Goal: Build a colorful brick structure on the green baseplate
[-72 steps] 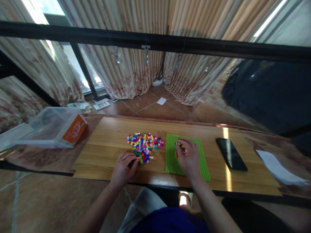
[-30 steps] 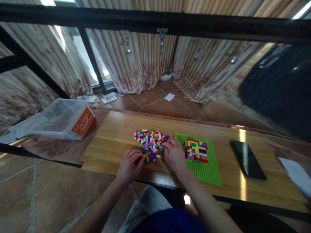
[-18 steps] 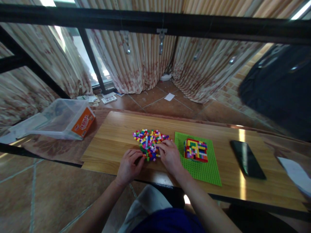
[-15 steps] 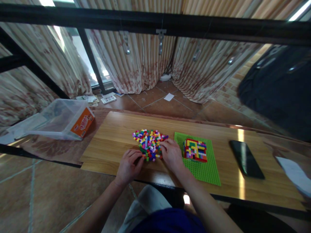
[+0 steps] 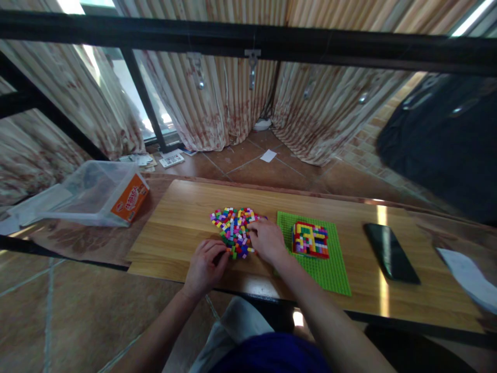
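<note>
A loose pile of small multicoloured toy bricks (image 5: pixel 235 230) lies spread on the wooden board. At its lower left edge rests my left hand (image 5: pixel 207 264), fingers curled and thumb tip close to the index finger; whatever they may pinch is too small to make out. My right hand (image 5: pixel 267 239) reaches over the pile's right side, its bent fingertips among the bricks, and I cannot make out what is between them. Just right of that hand, a green baseplate (image 5: pixel 336 274) carries a low rectangular brick build (image 5: pixel 310 240) with red edges and mixed yellow, purple and white bricks.
A black phone (image 5: pixel 391 254) lies on the board (image 5: pixel 171 217) at the right, with white paper (image 5: pixel 468 277) beyond it. Left of the board stands a clear plastic bin (image 5: pixel 91 194) with an orange label. A dark metal bar (image 5: pixel 248 39) crosses above, before striped curtains.
My right hand has shifted slightly left and up, further over the brick pile. My left hand stays almost in place. The whole view has moved a little.
</note>
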`<state>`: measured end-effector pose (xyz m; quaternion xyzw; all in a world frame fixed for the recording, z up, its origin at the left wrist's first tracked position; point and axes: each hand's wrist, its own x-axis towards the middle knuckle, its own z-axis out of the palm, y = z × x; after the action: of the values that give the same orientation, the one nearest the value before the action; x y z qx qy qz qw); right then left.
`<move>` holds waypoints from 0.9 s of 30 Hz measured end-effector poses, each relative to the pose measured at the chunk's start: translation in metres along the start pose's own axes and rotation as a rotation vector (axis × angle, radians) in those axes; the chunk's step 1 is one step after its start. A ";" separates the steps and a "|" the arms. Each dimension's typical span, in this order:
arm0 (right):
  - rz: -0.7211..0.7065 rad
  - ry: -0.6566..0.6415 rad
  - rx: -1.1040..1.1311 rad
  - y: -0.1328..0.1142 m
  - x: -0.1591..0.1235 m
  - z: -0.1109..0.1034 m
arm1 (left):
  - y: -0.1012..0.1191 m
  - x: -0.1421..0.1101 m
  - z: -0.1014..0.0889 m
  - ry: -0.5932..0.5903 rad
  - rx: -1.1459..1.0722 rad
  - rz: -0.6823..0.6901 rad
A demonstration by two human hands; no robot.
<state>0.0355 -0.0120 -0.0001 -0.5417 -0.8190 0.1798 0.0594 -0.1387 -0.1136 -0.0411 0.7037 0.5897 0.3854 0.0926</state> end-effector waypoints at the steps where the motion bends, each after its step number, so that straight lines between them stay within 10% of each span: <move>1: -0.010 -0.019 -0.013 0.000 0.001 -0.002 | 0.000 0.000 0.000 -0.002 0.000 0.000; 15: -0.015 0.009 -0.084 -0.004 -0.002 0.002 | -0.001 0.001 -0.001 0.001 0.005 0.015; 27: -0.077 0.344 0.505 0.017 -0.056 -0.010 | -0.003 0.002 -0.001 0.024 0.047 0.066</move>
<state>0.0761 -0.0548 0.0089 -0.5007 -0.7464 0.2810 0.3366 -0.1415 -0.1115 -0.0415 0.7200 0.5763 0.3825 0.0562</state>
